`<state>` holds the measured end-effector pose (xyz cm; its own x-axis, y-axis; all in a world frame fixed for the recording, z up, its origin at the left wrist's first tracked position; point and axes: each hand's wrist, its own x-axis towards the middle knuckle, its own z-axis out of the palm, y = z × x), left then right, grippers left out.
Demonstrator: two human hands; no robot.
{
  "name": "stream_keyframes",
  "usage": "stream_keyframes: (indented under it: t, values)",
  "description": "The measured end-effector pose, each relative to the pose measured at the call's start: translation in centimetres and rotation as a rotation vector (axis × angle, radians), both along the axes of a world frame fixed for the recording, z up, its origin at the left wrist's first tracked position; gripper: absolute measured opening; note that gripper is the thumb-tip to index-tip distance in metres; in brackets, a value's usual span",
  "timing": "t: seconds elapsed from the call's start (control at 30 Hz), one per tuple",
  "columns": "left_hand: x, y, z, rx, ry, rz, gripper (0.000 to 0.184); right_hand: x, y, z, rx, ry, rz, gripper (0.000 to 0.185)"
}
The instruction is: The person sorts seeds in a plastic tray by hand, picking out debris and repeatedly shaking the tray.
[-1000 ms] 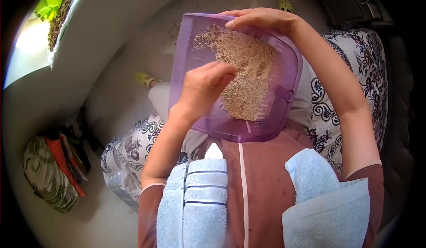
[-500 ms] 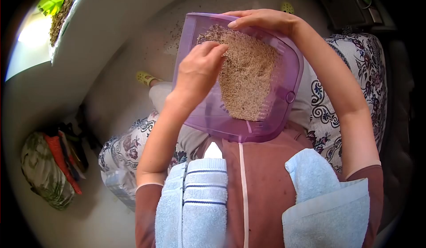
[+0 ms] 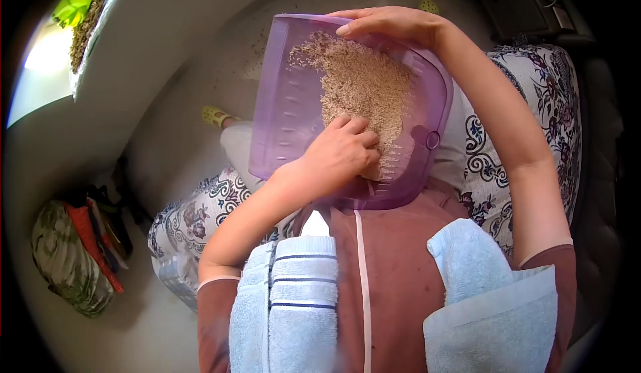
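A translucent purple plastic tray (image 3: 280,122) is tilted over my lap, with a layer of small pale-brown grain (image 3: 364,82) spread on its floor. My right hand (image 3: 394,24) grips the far rim, thumb inside the tray and fingers over the outside. Over the near part of the grain, my left hand (image 3: 342,149) is closed, its fingers curled down against the grains. Its fingertips are hidden, so I cannot see what is between them.
Scattered grains (image 3: 257,52) lie on the floor beyond the tray. Patterned fabric (image 3: 527,106) covers the seat on both sides of me. Light-blue towels (image 3: 304,306) hang over my chest. A camouflage bag (image 3: 70,259) sits at the left.
My left hand has moved from the far left edge of the grain to its near part. The tray has shifted slightly left, with my right hand still on its rim.
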<state>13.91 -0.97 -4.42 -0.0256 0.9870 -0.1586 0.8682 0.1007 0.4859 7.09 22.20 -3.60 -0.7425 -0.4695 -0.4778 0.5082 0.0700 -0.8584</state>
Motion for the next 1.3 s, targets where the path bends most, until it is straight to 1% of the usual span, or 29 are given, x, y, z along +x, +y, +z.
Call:
stream_keyframes:
  t: [0.1, 0.2, 0.23, 0.33, 0.37, 0.47, 0.5, 0.6, 0.67, 0.8, 0.83, 0.9, 0.93, 0.97, 1.03, 1.07, 1.1, 1.13, 1.2, 1.23, 1.3]
  values:
    - [-0.9, -1.9, 2.0, 0.057, -0.025, 0.024, 0.018, 0.1, 0.1, -0.5, 0.010, -0.001, -0.015, 0.063]
    - [-1.3, -3.8, 1.7, 0.082, 0.045, 0.132, 0.017, 0.1, -0.1, -0.7, 0.010, 0.010, -0.025, 0.063]
    - [-1.6, -3.9, 1.9, 0.147, -0.008, 0.181, 0.017, 0.1, 0.0, -0.6, 0.033, 0.020, -0.013, 0.063]
    - [-1.4, -5.0, 1.7, 0.231, -0.050, 0.455, 0.019, 0.3, 0.0, -0.4, 0.052, 0.013, -0.031, 0.064]
    - [-1.5, -5.0, 1.5, 0.331, -0.075, 0.528, 0.021, 0.4, 0.0, -0.4, 0.052, 0.005, -0.047, 0.064]
    - [-0.8, -4.9, 2.0, 0.315, -0.175, 0.726, 0.018, 0.7, 0.0, 0.0, 0.039, 0.014, -0.037, 0.065]
    - [-1.0, -4.7, 1.9, 0.386, -0.153, 0.671, 0.019, 0.6, 0.0, 0.0, 0.037, 0.014, -0.031, 0.065]
    - [-0.7, -4.0, 2.1, 0.392, -0.078, 0.536, 0.018, 0.6, 0.1, 0.1, 0.009, 0.013, -0.026, 0.065]
    - [-0.2, -3.5, 2.4, 0.447, -0.154, 0.652, 0.019, 0.8, 0.0, 0.1, -0.045, 0.001, -0.036, 0.064]
    - [-0.3, -3.8, 3.3, 0.498, -0.267, 0.882, 0.020, 1.4, 1.0, -0.3, -0.059, 0.033, -0.070, 0.063]
    - [-0.2, -3.9, 3.7, 0.435, -0.324, 0.939, 0.017, 1.7, 1.3, -0.3, -0.076, 0.038, -0.078, 0.063]
    - [0.0, -3.8, 3.6, 0.527, -0.203, 0.874, 0.014, 2.2, 1.8, 0.1, -0.054, 0.051, -0.110, 0.063]
    - [0.1, -3.6, 3.4, 0.578, -0.140, 0.846, 0.014, 2.0, 2.9, -0.8, -0.096, 0.000, -0.073, 0.064]
    - [-0.1, -5.0, 3.6, 0.627, -0.002, 0.786, 0.015, 2.0, 3.2, -1.3, -0.081, 0.007, -0.084, 0.065]
    - [0.8, -6.8, 2.3, 0.930, -0.106, 1.131, 0.015, 3.0, 3.4, -0.4, -0.104, 0.002, -0.161, 0.066]
    - [1.2, -7.9, 1.5, 0.965, -0.055, 1.327, 0.012, 3.7, 3.2, 0.3, -0.140, -0.014, -0.222, 0.067]
    - [1.0, -8.6, 0.3, 1.107, -0.243, 1.451, 0.010, 4.0, 3.9, -0.5, -0.144, -0.032, -0.267, 0.063]
    - [0.7, -8.9, -0.9, 1.245, -0.441, 1.559, 0.014, 4.1, 4.5, -1.4, -0.178, -0.041, -0.272, 0.062]
    - [0.6, -8.0, -2.7, 1.282, -1.138, 1.535, 0.026, 4.2, 5.3, -2.9, -0.250, -0.065, -0.278, 0.059]
    - [0.7, -7.5, -3.3, 1.268, -1.486, 1.477, 0.032, 4.3, 5.1, -2.9, -0.276, -0.060, -0.287, 0.056]
    - [1.1, -4.8, -4.1, 1.243, -1.627, 1.394, 0.041, 4.5, 3.7, -2.0, -0.238, -0.001, -0.375, 0.055]
